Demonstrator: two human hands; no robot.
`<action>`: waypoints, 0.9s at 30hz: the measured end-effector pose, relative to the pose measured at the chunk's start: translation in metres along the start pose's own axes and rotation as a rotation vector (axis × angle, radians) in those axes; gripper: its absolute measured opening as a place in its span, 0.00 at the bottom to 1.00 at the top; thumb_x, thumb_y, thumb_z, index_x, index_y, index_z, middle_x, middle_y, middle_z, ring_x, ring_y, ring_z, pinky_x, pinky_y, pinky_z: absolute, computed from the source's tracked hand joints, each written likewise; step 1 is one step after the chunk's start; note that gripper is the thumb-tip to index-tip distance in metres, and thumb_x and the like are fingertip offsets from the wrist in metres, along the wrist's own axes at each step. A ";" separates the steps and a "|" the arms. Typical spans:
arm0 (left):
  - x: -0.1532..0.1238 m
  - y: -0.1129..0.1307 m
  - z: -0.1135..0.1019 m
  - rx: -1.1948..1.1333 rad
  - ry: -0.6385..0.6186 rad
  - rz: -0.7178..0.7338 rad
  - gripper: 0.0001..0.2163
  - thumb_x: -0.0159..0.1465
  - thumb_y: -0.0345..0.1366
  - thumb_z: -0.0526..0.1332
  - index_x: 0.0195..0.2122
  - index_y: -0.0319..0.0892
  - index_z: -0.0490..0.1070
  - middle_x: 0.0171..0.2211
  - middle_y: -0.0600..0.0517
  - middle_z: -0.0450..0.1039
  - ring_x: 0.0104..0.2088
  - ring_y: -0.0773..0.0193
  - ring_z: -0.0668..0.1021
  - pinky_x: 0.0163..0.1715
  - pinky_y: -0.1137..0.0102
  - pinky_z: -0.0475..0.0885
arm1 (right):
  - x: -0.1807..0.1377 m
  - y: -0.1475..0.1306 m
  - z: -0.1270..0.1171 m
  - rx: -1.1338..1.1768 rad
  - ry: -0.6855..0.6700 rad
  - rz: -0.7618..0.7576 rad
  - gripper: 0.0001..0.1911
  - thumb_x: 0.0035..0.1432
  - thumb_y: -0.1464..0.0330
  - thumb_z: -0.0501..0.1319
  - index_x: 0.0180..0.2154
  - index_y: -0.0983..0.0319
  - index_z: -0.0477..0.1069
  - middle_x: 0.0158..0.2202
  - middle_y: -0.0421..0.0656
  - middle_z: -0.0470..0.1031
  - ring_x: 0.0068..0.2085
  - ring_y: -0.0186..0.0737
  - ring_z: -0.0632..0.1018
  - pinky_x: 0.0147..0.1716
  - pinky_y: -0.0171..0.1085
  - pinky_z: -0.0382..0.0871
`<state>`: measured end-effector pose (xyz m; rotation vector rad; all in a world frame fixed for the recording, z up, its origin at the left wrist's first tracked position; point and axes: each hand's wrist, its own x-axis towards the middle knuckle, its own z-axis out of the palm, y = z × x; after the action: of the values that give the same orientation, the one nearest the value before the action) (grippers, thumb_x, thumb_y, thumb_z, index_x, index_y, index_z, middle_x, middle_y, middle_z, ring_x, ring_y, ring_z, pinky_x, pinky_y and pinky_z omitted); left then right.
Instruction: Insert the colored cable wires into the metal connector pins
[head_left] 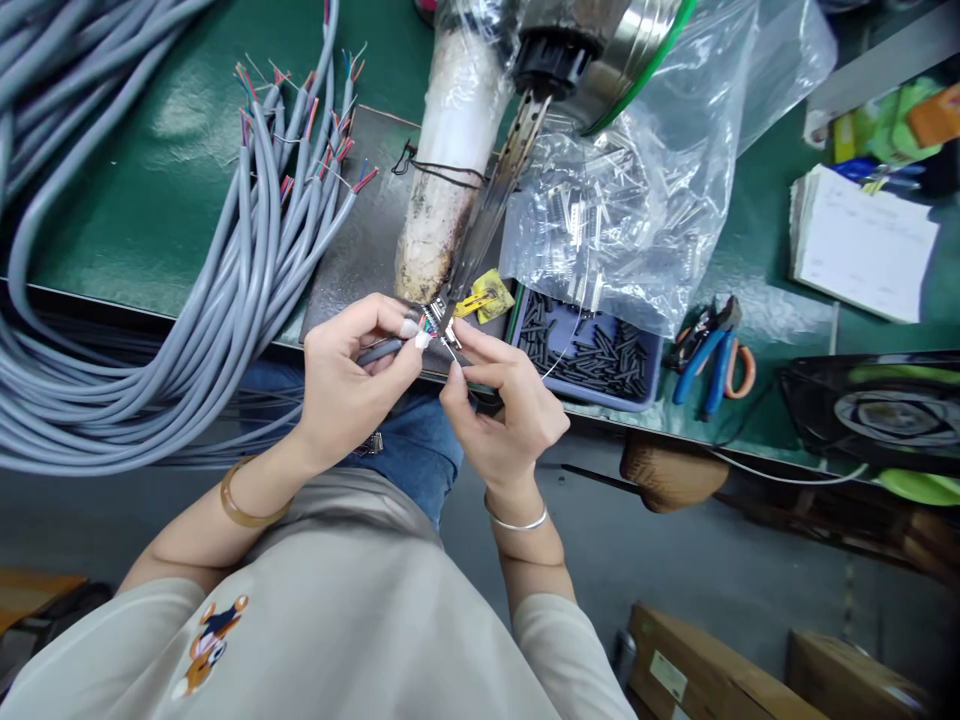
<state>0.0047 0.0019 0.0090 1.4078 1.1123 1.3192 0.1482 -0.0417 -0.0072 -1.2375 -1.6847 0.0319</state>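
My left hand (352, 375) is closed in a pinch on the end of a grey cable (380, 351), whose thin coloured wires meet a small metal connector (433, 312). White coverings show on the thumb and a fingertip. My right hand (506, 400) pinches a thin strand of solder wire (561, 355) just right of the connector. The strand loops up toward the plastic bag. From above, a soldering iron (487, 215) slants down, its tip end at the connector between both hands. Exact contact at the tip is too small to tell.
Stripped grey cables (247, 250) lie bundled at left. A white, scorched tube (450, 150) stands beside the iron. A blue tray (652, 385) of black sleeves sits under a clear bag (660, 200) of connectors. Pliers (716, 370), a paper pad (862, 240) and a fan (885, 415) are right.
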 end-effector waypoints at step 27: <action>0.000 0.000 -0.010 0.212 -0.176 0.040 0.06 0.59 0.24 0.64 0.28 0.40 0.70 0.31 0.52 0.77 0.29 0.68 0.76 0.27 0.75 0.67 | 0.001 -0.003 -0.005 -0.142 -0.091 -0.054 0.10 0.62 0.78 0.64 0.34 0.58 0.67 0.44 0.48 0.86 0.40 0.37 0.87 0.39 0.32 0.81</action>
<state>-0.0051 0.0024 0.0095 1.6751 1.1355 1.1052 0.1497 -0.0449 -0.0029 -1.3118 -1.8242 -0.0660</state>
